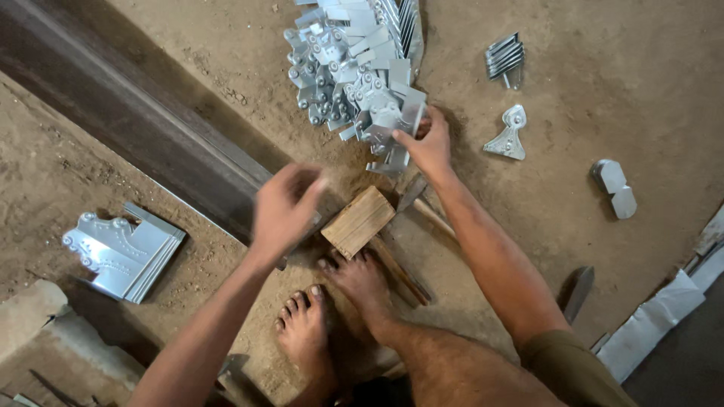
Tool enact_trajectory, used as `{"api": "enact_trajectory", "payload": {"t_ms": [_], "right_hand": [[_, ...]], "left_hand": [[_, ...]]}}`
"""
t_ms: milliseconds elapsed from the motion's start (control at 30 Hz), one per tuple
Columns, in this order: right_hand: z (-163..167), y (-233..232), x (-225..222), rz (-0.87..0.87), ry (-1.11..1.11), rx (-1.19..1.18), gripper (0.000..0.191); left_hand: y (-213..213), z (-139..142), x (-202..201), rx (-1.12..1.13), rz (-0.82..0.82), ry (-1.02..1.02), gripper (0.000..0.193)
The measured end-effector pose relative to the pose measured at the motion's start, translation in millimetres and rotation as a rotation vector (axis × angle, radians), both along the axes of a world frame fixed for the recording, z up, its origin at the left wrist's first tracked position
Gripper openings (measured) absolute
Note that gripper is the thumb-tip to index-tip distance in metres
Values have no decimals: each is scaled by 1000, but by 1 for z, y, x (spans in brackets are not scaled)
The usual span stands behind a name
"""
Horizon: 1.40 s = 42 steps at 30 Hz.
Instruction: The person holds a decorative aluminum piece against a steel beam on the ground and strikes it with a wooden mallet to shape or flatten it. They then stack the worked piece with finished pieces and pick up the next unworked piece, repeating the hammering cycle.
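My right hand (430,143) reaches into the near edge of a large pile of shiny metal brackets (354,68) on the dirt floor, fingers closed on one bracket (392,128). My left hand (283,207) hovers blurred above a small wooden block (358,220), fingers loosely curled; I cannot make out anything in it. My bare feet (339,301) rest just below the block.
A dark steel beam (128,113) runs diagonally at the left. A stack of flat metal plates (124,252) lies at left. Loose metal pieces (509,136), a stacked bundle (504,56) and a folded piece (615,188) lie at right. A hammer-like tool (411,226) lies beside the block.
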State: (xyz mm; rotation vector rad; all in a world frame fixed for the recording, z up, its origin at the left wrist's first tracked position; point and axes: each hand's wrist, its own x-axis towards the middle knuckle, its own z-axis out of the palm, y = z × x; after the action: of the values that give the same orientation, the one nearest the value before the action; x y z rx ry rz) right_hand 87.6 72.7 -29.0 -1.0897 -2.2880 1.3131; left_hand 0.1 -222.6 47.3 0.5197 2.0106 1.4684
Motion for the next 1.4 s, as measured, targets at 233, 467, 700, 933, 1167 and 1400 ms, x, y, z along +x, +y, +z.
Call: {"api": "enact_trajectory", "payload": {"t_ms": [233,467,700,933,1167,1400], "right_hand": [[29,-4,-18,174,80,2,90],[37,-1,-25,186,148,-166,100],[35,-6,-21,206,206,-380,74],[34,-13,-20,188,158,-260,77],[30,-12,-14,299,211,-172,100],[15,-26,-3,240,322,-30,115]], "left_hand": [[114,-51,-14,131,124,-86,72],[124,-53,-1,69,158,138,68],[122,-49,3,86,222,-8,66],[116,-49,2,76,203,-13,53],[112,-58,-1,136,239,20,37],[79,-47,-8,183,188,184,30]]}}
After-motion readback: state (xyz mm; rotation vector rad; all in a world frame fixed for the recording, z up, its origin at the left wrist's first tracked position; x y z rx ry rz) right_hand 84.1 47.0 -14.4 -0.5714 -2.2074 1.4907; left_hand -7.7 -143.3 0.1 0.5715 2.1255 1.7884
